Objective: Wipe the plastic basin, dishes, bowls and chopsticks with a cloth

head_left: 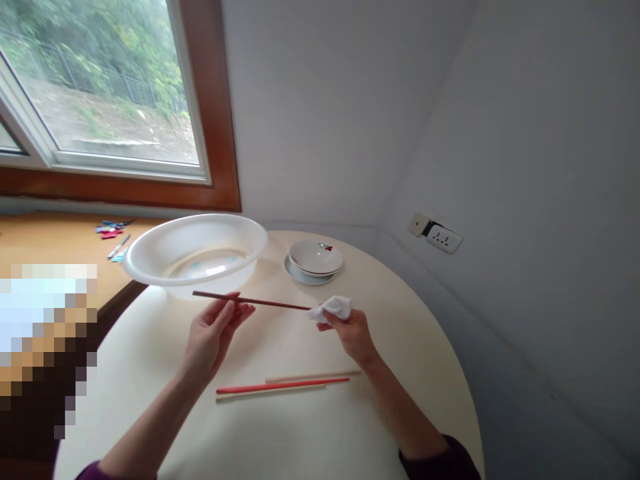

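A dark brown chopstick (275, 305) is held level above the table between my two hands. My left hand (220, 323) pinches it near its thicker left end, thumb against fingers. At the other end, my right hand (350, 328) closes on a white cloth (336, 308) wrapped around the chopstick, whose right tip is hidden inside. Below on the table lie a red chopstick (285, 386) and pale wooden chopsticks (313, 377), roughly side by side.
A large translucent basin (150, 263) with some water stands at the back left. Right of it are stacked dishes (310, 259) on the round white table (280, 440). A wooden desk (60, 237) adjoins at left, and a wall socket (444, 238) is at right.
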{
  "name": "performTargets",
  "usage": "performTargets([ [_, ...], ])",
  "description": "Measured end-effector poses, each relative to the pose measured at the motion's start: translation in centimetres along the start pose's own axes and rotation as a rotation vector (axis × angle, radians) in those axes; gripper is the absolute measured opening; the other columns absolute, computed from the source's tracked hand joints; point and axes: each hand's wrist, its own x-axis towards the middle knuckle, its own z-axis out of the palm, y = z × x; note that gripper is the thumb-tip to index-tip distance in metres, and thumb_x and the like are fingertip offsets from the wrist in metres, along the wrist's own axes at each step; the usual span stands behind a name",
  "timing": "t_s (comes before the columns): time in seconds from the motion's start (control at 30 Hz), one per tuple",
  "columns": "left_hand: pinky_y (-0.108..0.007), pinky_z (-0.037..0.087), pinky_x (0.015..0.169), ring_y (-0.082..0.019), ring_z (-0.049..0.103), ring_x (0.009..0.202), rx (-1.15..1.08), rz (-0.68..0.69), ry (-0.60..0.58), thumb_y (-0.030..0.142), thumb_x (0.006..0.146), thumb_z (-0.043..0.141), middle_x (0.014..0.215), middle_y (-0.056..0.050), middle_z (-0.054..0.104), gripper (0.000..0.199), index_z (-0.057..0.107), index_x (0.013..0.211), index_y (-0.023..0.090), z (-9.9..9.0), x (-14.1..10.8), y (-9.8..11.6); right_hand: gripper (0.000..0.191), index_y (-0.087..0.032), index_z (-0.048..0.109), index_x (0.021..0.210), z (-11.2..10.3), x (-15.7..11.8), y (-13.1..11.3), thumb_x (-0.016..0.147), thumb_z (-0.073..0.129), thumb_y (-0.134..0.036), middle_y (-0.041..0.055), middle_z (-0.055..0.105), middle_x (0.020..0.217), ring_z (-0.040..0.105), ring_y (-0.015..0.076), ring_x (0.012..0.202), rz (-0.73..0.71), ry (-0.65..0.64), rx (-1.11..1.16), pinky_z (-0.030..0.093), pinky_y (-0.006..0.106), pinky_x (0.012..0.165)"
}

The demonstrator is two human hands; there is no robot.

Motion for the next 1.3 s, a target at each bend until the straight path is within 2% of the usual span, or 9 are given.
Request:
performTargets([
  [0.13, -0.043, 0.050, 0.087, -0.019, 0.067, 0.070, 0.124, -0.044, -0.062, 0.042, 0.056, 0.078, 0.066, -0.005, 0.069, 0.042, 0.068, 0.082, 0.011, 0.7, -1.0, -0.9, 0.034, -0.013, 0.071, 0.074, 2.7, -2.2, 0.4, 0.064, 0.072, -0.045, 0.0032, 0.067, 0.063, 0.066, 0.0205, 0.057, -0.033, -0.138, -0.027, 0.059, 0.037, 0.058],
  [0.27, -0.041, 0.053, 0.080, -0.020, 0.065, 0.078, 0.195, 0.137, -0.118, 0.045, 0.068, 0.070, 0.076, -0.004, 0.066, 0.033, 0.063, 0.075, 0.014, 0.8, -1.6, -0.6, 0.029, -0.015, 0.071, 0.075, 3.9, -3.2, 0.4, 0.068, 0.069, -0.043, 0.0028, 0.067, 0.065, 0.065, 0.0192, 0.059, -0.059, -0.190, -0.040, 0.059, 0.034, 0.056],
  [0.37, -0.026, 0.052, 0.053, -0.011, 0.058, 0.053, 0.217, 0.271, -0.126, 0.042, 0.079, 0.059, 0.058, 0.004, 0.055, 0.026, 0.053, 0.074, 0.018, 0.6, -1.7, 0.4, 0.031, -0.014, 0.070, 0.079, 3.8, -3.1, 0.0, 0.066, 0.070, -0.042, 0.0035, 0.066, 0.065, 0.064, 0.0185, 0.057, -0.019, -0.128, 0.012, 0.055, 0.030, 0.047],
  [0.47, -0.016, 0.030, 0.036, -0.004, 0.033, 0.035, 0.437, 0.333, -0.140, 0.036, 0.085, 0.051, 0.043, 0.011, 0.032, 0.020, 0.051, 0.076, 0.019, 0.4, -1.9, 0.9, 0.034, -0.012, 0.070, 0.083, 3.8, -2.9, -0.6, 0.064, 0.073, -0.040, 0.0039, 0.065, 0.064, 0.062, 0.0169, 0.052, 0.054, -0.125, 0.085, 0.050, 0.026, 0.041],
  [0.63, -0.023, 0.044, 0.056, -0.012, 0.054, 0.060, 0.916, 0.387, -0.427, 0.028, 0.086, 0.042, 0.065, -0.001, 0.056, 0.022, 0.059, 0.089, 0.016, 0.6, -2.5, 0.3, 0.029, -0.012, 0.070, 0.081, 4.3, -3.4, -1.2, 0.064, 0.074, -0.035, 0.0045, 0.066, 0.068, 0.060, 0.0144, 0.053, 0.132, -0.235, 0.221, 0.046, 0.023, 0.043],
  [0.77, -0.024, 0.046, 0.060, -0.013, 0.059, 0.064, 1.016, 0.337, -0.569, 0.026, 0.087, 0.038, 0.072, -0.001, 0.064, 0.022, 0.048, 0.105, 0.018, 0.8, -3.0, -1.0, 0.027, -0.015, 0.070, 0.083, 4.6, -4.0, -0.9, 0.063, 0.076, -0.032, 0.0038, 0.067, 0.072, 0.061, 0.0132, 0.059, 0.177, -0.302, 0.371, 0.046, 0.022, 0.048],
  [0.9, -0.023, 0.045, 0.059, -0.012, 0.058, 0.060, 1.048, 0.298, -0.667, 0.023, 0.088, 0.036, 0.069, 0.002, 0.064, 0.011, 0.035, 0.098, 0.023, 1.1, -3.5, -1.8, 0.031, -0.017, 0.069, 0.088, 5.3, -4.6, -0.1, 0.062, 0.078, -0.030, 0.0006, 0.065, 0.066, 0.060, 0.0122, 0.059, 0.211, -0.320, 0.458, 0.048, 0.022, 0.050],
  [1.07, -0.022, 0.044, 0.057, -0.012, 0.057, 0.057, 1.143, 0.319, -0.691, 0.023, 0.088, 0.032, 0.067, 0.003, 0.063, 0.003, 0.035, 0.088, 0.023, 1.2, -3.3, -1.5, 0.024, -0.014, 0.067, 0.073, 5.3, -4.1, -0.6, 0.062, 0.077, -0.033, 0.0005, 0.063, 0.058, 0.058, 0.0124, 0.052, 0.168, -0.254, 0.439, 0.049, 0.025, 0.048],
  [1.3, -0.017, 0.038, 0.048, -0.008, 0.050, 0.046, 1.306, 0.386, -0.632, 0.025, 0.088, 0.033, 0.061, 0.004, 0.060, 0.020, 0.052, 0.085, 0.021, 0.3, -2.3, -0.9, 0.036, -0.016, 0.063, 0.065, 0.6, -0.9, -3.0, 0.044, 0.085, -0.035, -0.0005, 0.065, 0.060, 0.057, 0.0090, 0.048, 0.142, 0.054, 0.458, 0.049, 0.020, 0.045],
])
